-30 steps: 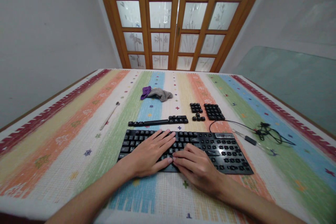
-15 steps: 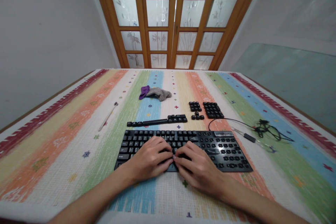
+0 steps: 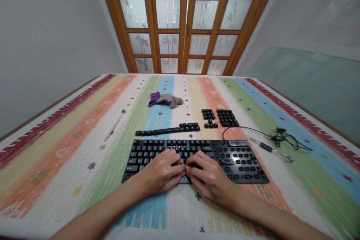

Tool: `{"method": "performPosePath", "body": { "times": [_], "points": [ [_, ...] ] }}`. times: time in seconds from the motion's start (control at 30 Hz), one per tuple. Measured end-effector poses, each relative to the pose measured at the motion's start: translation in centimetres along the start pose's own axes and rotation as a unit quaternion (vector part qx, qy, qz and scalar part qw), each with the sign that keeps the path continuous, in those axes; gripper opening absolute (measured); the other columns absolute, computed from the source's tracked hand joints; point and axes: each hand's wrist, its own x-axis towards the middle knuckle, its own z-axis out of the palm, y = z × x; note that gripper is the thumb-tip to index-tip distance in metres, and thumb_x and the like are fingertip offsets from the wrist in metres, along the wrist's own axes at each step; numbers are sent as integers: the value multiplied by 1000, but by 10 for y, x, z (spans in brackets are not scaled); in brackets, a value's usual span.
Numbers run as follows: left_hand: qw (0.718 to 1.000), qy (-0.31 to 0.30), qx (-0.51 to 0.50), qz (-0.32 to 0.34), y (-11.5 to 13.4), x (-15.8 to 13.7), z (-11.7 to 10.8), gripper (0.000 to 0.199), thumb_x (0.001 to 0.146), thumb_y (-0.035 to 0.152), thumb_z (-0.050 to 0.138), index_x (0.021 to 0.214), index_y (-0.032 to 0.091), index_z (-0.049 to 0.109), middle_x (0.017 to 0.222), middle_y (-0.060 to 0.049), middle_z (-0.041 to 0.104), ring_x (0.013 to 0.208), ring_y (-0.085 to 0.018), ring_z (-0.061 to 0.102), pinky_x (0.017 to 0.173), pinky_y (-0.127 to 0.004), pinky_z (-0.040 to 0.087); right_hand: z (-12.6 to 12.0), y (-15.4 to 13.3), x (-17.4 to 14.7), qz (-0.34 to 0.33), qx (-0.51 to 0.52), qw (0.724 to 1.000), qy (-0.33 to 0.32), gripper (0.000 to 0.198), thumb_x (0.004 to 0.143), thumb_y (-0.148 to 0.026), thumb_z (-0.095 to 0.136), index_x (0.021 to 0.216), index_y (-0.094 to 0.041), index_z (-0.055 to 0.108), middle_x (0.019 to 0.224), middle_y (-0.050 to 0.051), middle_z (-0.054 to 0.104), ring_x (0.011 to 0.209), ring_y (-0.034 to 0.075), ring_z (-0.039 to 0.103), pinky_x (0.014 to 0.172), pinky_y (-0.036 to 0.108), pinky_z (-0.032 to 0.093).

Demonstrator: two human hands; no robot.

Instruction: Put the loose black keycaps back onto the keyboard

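A black keyboard [image 3: 222, 174] lies across the table in front of me, its right-hand part without keycaps. My left hand [image 3: 163, 170] rests over the middle of its lower rows, with curled fingers. My right hand [image 3: 209, 176] comes in from the other side, thumb and fingers pinched. The fingertips of both hands meet just above the lower edge of the keyboard. Whatever they grip there is too small and too covered to name. Behind the keyboard lie a row of loose keycaps and the long space bar [image 3: 165, 131].
More loose keycaps [image 3: 227, 118] stand grouped at the back right. A cable [image 3: 281, 137] is bundled on the right, near a thin tool with a black grip [image 3: 266, 147]. A brush [image 3: 115, 124] lies at the left. A grey and purple cloth [image 3: 169, 100] sits farther back.
The left hand's fingers have curled in a little more, and its upper fingers have drawn slightly down. Both hands stay at the same place on the keyboard.
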Motion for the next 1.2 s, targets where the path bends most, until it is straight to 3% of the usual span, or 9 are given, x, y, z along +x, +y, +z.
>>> {"method": "performPosePath", "body": {
  "times": [0.3, 0.5, 0.63, 0.73, 0.9, 1.03, 1.2],
  "points": [
    [1000, -12, 8, 12, -2, 0, 1, 30, 100, 18, 46, 73, 15, 60, 77, -4, 53, 73, -16, 46, 65, -30, 37, 0, 4, 5, 14, 40, 999, -10, 19, 88, -8, 54, 77, -15, 67, 91, 8, 65, 84, 19, 51, 74, 34, 47],
    [1000, 14, 13, -4, 0, -2, 5, 24, 99, 19, 48, 82, 15, 65, 80, -5, 57, 76, -17, 51, 70, -32, 43, -16, 15, 21, 14, 69, 997, -20, 14, 86, -13, 59, 80, -17, 71, 88, 7, 68, 84, 19, 55, 79, 37, 48],
    [1000, 14, 7, -14, 1, -1, 3, 16, 97, 20, 52, 96, 14, 67, 92, -8, 65, 87, -20, 58, 78, -35, 48, -25, 43, 46, 55, 40, 998, 0, 13, 86, -13, 59, 82, -18, 71, 86, 6, 70, 87, 20, 58, 83, 38, 46],
    [1000, 18, 7, -12, 1, -1, 1, 18, 97, 20, 53, 108, 15, 66, 108, -10, 68, 104, -23, 62, 92, -40, 51, -23, 68, 67, 91, -7, 995, -33, 12, 85, -13, 62, 81, -18, 71, 84, 5, 73, 87, 21, 58, 85, 36, 45],
    [999, -12, 30, -23, -2, -4, 2, 33, 97, 25, 52, 128, 14, 59, 136, -13, 60, 132, -27, 52, 108, -48, 45, -9, 101, 97, 124, -57, 988, -71, 13, 83, -14, 62, 79, -18, 74, 83, 5, 75, 87, 22, 58, 86, 36, 43],
    [996, -49, 46, -52, -4, -6, 3, 41, 98, 32, 53, 134, 14, 54, 146, -14, 52, 139, -27, 45, 115, -48, 39, 2, 116, 108, 140, -66, 984, -89, 13, 79, -12, 63, 75, -17, 75, 78, 6, 74, 84, 22, 58, 83, 36, 44],
    [996, -49, 41, -61, -3, -5, 3, 42, 98, 34, 52, 136, 14, 53, 147, -13, 51, 140, -26, 44, 116, -48, 37, 6, 122, 113, 141, -64, 982, -105, 12, 80, -14, 64, 76, -17, 74, 76, 5, 74, 83, 22, 58, 81, 35, 44]
  ]
}}
